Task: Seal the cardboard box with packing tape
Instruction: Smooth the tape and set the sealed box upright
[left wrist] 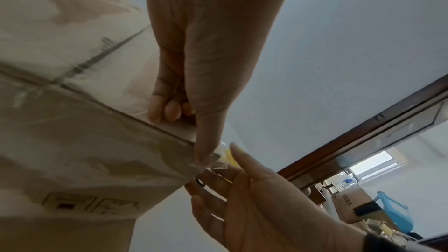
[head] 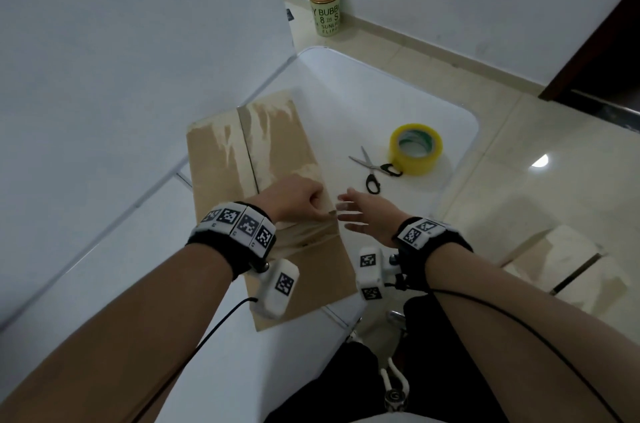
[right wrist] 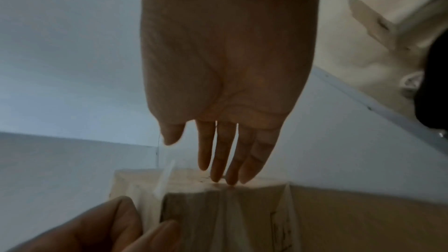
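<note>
A flat brown cardboard box (head: 270,145) lies on the white table (head: 381,104). A clear tape strip (head: 304,232) crosses it near its right edge. My left hand (head: 301,197) rests on the box with its fingers curled. Its thumb presses the crinkled tape end (left wrist: 214,164) against the box edge. My right hand (head: 360,211) is open beside that edge, and its straight fingertips (right wrist: 218,177) touch the box side. The yellow tape roll (head: 415,149) stands to the right with nothing holding it.
Scissors (head: 372,168) lie open next to the roll. A green cup (head: 325,12) stands on the floor by the wall. Another cardboard box (head: 561,270) sits on the floor at the right. A white wall rises close on the left.
</note>
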### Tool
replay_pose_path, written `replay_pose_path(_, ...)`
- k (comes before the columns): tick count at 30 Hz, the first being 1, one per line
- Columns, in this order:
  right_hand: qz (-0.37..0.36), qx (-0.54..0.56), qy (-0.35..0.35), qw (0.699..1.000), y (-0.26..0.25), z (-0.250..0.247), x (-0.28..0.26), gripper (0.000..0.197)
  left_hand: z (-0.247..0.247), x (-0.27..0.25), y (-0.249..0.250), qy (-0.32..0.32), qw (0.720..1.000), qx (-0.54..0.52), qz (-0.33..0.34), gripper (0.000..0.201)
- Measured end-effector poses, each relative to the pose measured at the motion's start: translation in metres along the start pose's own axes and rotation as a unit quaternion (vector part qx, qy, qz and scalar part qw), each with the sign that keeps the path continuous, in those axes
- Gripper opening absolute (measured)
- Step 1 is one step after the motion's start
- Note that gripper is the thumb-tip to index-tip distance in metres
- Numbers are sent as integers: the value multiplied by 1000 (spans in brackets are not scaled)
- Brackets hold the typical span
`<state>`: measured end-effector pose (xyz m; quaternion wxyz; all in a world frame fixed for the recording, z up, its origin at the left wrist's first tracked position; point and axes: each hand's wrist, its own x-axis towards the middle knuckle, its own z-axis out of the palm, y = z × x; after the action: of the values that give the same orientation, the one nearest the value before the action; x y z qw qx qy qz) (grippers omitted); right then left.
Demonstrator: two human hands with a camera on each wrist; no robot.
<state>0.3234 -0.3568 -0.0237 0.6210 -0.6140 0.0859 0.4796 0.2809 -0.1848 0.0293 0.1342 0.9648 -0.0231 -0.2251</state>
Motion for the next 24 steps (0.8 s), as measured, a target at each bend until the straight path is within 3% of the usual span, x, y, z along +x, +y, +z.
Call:
replay_pose_path(3,-17,38,-20,999,4,0,1,38,0,0,-2,1,1000,-22,3,37)
replay_pose_path(7,-29,66,-57,996,10,-6,-1,8,-1,-1,-1,-1,1000,-18,5,39)
replay_pose_path(10,-52,67,-48,995,12,-10,-1,12,0,-1,-3,-5,1000,-24,8,39)
replay_pose_path(21,-82,-45,-59,994,15,3,9,13,4,2,-9,0,1000,-19,9,39)
replay_pose_path(24,-80,-142,-8,987,19,13,13,16,6,3,-9,9,1000,-21,17,40)
